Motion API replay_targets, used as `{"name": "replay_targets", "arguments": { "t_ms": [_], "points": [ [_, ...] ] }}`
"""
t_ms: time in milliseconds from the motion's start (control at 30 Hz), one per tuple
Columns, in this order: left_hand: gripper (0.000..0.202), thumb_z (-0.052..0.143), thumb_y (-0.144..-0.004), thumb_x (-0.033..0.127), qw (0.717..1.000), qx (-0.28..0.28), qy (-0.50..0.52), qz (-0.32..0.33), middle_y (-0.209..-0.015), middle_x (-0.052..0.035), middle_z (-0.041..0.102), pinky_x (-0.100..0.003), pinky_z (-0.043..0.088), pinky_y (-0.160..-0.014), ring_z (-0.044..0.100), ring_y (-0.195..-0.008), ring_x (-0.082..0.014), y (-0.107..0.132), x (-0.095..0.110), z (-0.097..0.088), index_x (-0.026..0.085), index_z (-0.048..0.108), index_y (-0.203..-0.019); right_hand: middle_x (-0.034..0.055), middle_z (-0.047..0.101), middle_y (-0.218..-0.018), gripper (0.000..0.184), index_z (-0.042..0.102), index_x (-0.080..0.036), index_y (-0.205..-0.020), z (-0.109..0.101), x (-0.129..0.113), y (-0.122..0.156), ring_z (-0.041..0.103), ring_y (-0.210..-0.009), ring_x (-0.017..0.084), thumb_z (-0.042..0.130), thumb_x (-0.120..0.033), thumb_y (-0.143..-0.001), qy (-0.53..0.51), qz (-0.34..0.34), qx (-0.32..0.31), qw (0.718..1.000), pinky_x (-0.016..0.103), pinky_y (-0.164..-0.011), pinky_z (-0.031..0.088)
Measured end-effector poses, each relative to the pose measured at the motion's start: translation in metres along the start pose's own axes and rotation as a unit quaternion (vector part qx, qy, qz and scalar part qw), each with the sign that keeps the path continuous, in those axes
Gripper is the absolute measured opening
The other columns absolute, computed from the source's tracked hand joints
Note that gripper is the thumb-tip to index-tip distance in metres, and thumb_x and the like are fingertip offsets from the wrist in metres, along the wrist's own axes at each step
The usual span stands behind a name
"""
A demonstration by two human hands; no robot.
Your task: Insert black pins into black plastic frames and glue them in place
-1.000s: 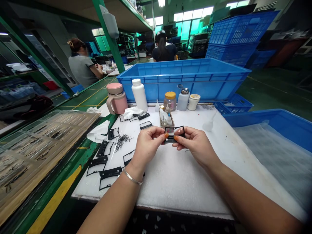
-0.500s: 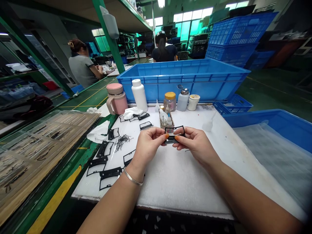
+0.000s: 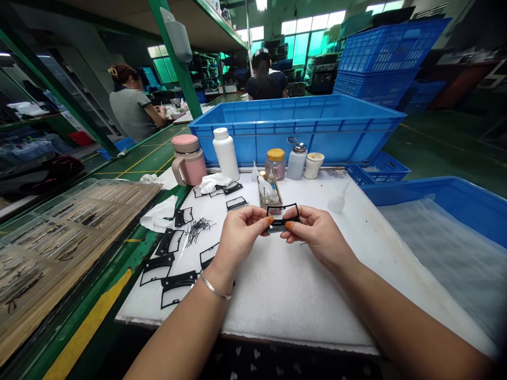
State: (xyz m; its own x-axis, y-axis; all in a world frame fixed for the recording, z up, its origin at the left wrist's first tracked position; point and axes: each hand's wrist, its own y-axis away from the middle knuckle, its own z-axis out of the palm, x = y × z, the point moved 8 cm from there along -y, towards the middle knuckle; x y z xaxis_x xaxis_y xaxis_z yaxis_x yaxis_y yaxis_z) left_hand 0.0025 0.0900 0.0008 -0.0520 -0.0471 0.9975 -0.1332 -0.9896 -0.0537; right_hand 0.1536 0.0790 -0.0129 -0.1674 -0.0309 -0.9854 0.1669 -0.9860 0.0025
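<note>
Between my two hands a small black plastic frame (image 3: 282,215) with an open window is held up over the white work surface (image 3: 277,295). My left hand (image 3: 247,227) pinches its left end between thumb and fingers. At the other end, my right hand (image 3: 309,224) grips it the same way, thumb on the near face. Left of my hands lie several similar black frames (image 3: 178,282), some overlapping. Among them is a loose heap of thin black strips (image 3: 198,229). Just beyond the held frame sits a small box of little bottles (image 3: 270,192).
At the back stand a pink mug (image 3: 190,161), a white bottle (image 3: 225,154), a yellow-lidded jar (image 3: 275,164) and a pump bottle (image 3: 297,161), before a large blue crate (image 3: 301,140). A compartment tray (image 3: 75,227) lies at left. Two people work farther off.
Both hands keep their hold on the black frame, which has tilted slightly. Otherwise the scene has only shifted a little with the camera.
</note>
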Motion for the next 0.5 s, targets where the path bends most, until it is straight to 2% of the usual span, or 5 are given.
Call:
{"name": "replay_targets", "arguments": {
  "t_ms": [500],
  "points": [
    [0.023,0.078,-0.071,0.030,1.000,0.001,-0.011,0.007,-0.067,-0.0030,0.065,-0.021,0.050,-0.056,0.060,-0.058,-0.0109,0.0002,0.0006,-0.0008,0.010,0.068,-0.076,0.0046,0.067,-0.084,0.029,0.062,-0.013,-0.088,0.0007,-0.0006,0.0005,0.069,-0.070,0.016,0.076,-0.031,-0.071,0.013,0.000,0.003,1.000,0.018,-0.059,0.056]
  ]
}}
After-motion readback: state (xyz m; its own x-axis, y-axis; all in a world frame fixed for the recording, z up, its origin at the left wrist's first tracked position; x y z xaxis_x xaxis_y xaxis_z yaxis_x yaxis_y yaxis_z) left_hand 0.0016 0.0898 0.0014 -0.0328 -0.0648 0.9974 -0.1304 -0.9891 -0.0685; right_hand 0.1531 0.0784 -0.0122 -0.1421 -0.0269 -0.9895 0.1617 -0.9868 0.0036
